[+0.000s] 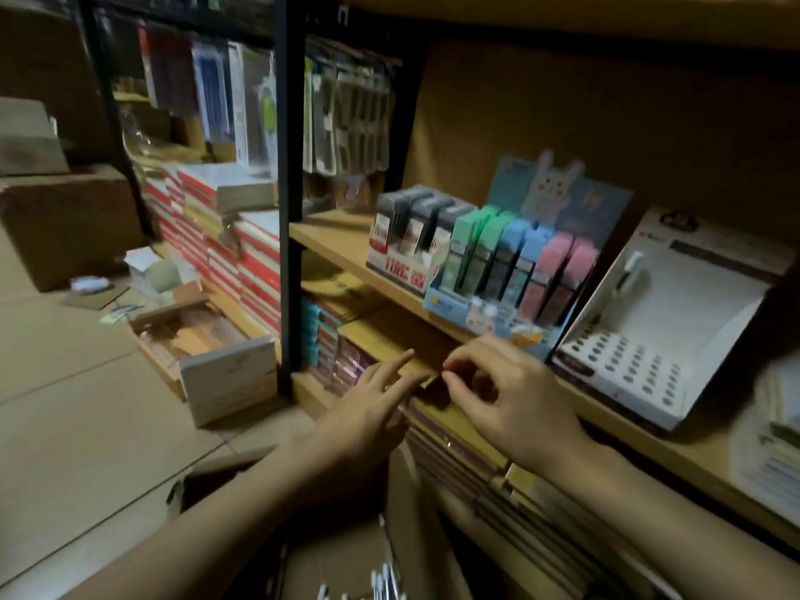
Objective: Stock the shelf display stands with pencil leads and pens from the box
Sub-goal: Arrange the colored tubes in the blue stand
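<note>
Now a small flat box (415, 370) is held at the shelf (342, 240)
It is touched by straight left hand (368, 409) fingers; it is pinched by the right hand (506, 400).

A stationery shop or its stockroom: wooden shelves (346, 246) carry a pastel pencil-lead display stand (511, 270), a white pen display stand (649, 339), hanging blister packs (346, 119), stacked notebooks (225, 236) and cardboard cartons (65, 223) on the tiled floor (86, 404).
</note>
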`<state>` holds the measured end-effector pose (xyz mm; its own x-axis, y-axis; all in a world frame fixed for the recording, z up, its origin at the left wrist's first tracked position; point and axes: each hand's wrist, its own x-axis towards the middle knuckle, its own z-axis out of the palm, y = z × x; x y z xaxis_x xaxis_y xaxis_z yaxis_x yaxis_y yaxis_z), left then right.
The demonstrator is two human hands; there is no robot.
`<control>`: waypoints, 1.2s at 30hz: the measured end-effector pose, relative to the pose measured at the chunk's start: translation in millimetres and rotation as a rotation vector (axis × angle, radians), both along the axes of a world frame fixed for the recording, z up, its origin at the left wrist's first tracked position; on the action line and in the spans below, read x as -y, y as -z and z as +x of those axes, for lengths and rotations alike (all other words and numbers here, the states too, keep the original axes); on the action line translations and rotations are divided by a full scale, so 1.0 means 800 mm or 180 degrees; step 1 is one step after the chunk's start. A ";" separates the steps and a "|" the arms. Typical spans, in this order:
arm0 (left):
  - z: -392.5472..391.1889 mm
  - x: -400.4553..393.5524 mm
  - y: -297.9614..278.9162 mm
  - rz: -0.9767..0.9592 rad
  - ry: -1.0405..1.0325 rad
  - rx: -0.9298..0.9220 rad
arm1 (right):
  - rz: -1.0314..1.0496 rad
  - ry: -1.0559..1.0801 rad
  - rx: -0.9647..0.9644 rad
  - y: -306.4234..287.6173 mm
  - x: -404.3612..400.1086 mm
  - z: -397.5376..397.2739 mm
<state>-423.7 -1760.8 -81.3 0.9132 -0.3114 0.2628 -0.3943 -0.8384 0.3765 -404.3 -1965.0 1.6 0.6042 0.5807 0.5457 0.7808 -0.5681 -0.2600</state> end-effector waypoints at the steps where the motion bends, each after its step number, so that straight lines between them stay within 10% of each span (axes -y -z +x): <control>1: -0.018 0.001 0.017 -0.0060 0.0005 -0.0149 | -0.0138 0.0090 -0.0369 0.028 0.008 -0.011; 8: -0.144 0.017 0.168 -0.0071 -0.0602 -0.1729 | -0.0936 0.0699 -0.2070 0.203 0.026 -0.063; 17: -0.241 0.057 0.305 -0.1241 -0.2479 -0.3058 | -0.0941 0.0920 -0.2470 0.298 0.019 -0.086; 27: -0.236 0.066 0.357 -0.1839 -0.3475 -0.2884 | -0.1378 0.1021 -0.1820 0.300 0.011 -0.087; 31: -0.237 0.058 0.365 -0.2198 -0.3550 -0.2772 | -0.1256 -0.0126 -0.0775 0.296 -0.023 -0.105; 36: -0.243 0.050 0.375 -0.2368 -0.3889 -0.2913 | -0.1979 -0.0287 -0.2836 0.353 -0.070 -0.144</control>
<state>-618.0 -1800.7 -381.0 0.4339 0.5754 -0.6933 0.8536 -0.0163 0.5207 -519.2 -1909.3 -281.0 0.5784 0.6657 -0.4715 0.4997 -0.7460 -0.4402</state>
